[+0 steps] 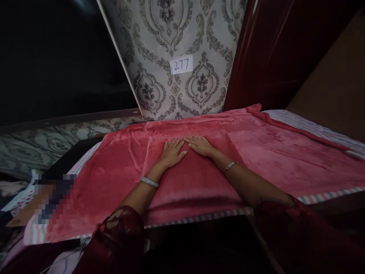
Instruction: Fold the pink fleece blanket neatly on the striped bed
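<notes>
A thick pink-red plush blanket [273,144] is spread over a surface in front of me. In its middle lies a folded, raised rectangle of the same plush fabric [191,179]. My left hand [172,153] rests flat on the upper part of this rectangle, fingers stretched out. Close beside it, my right hand [200,145] also lies palm down with fingers extended, the fingertips of both nearly meeting. Neither one grips anything. A pale bangle [149,182] sits on my left wrist and a thin silver bracelet [231,166] on my right.
Striped cloth [316,125] shows beneath the blanket at the far right. A large dark screen [62,57] stands at the back left, and a dark red glossy panel [265,53] at the back right. Patterned wallpaper [202,30] carries a paper label [181,64] reading 277.
</notes>
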{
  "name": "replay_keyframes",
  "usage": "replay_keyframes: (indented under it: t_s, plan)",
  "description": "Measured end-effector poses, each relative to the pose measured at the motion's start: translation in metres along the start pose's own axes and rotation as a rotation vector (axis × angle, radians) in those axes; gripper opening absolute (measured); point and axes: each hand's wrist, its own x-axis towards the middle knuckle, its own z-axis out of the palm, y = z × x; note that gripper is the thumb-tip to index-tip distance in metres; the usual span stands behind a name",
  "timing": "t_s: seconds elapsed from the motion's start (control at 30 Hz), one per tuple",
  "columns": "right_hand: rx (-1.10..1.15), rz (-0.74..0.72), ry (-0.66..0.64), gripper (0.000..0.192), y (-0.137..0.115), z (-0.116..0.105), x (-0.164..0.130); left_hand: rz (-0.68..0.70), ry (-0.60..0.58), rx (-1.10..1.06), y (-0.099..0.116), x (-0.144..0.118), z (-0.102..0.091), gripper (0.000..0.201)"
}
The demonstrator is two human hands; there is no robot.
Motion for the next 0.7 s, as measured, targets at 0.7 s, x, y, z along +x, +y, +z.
replay_keyframes:
  t_s: [0.7]
  plan:
    - [0.13, -0.178, 0.045, 0.059, 0.01, -0.026, -0.015, 0.425, 0.055, -0.576, 0.069, -0.081, -0.049, 0.045]
